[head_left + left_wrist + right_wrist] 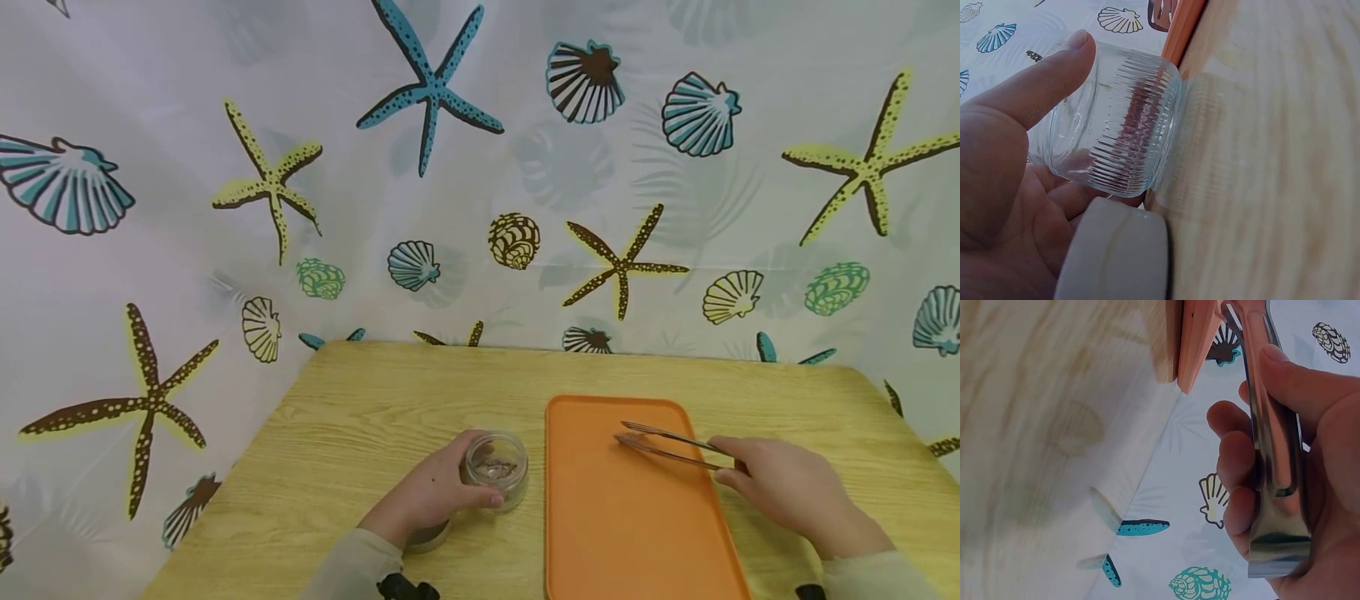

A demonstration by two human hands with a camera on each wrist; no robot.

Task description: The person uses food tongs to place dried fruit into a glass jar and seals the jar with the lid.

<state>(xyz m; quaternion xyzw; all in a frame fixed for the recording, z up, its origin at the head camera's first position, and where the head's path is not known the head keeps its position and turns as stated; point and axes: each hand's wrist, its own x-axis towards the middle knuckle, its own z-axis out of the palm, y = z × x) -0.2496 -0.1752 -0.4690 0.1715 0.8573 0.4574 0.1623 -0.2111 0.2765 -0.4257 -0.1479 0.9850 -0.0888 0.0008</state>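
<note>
A ribbed clear glass jar (497, 492) stands on the table to the left of the orange tray (630, 517). My left hand (435, 492) grips it from the left, thumb on the near side, fingers behind. Low inside the jar lies something reddish brown (1138, 119). Metal tongs (1282, 540) are in my right hand (791, 483), fingers and thumb wrapped around their handle end. Their arms reach left over the upper part of the tray, tips slightly apart. A pale round lid-like piece (1116, 250) sits beside the jar, partly hidden under my left wrist in the head view.
The light wood-grain table (375, 400) carries the tray, jar and round piece. White fabric (480, 308) printed with starfish and shells hangs behind and at both sides. The tray has a low raised rim.
</note>
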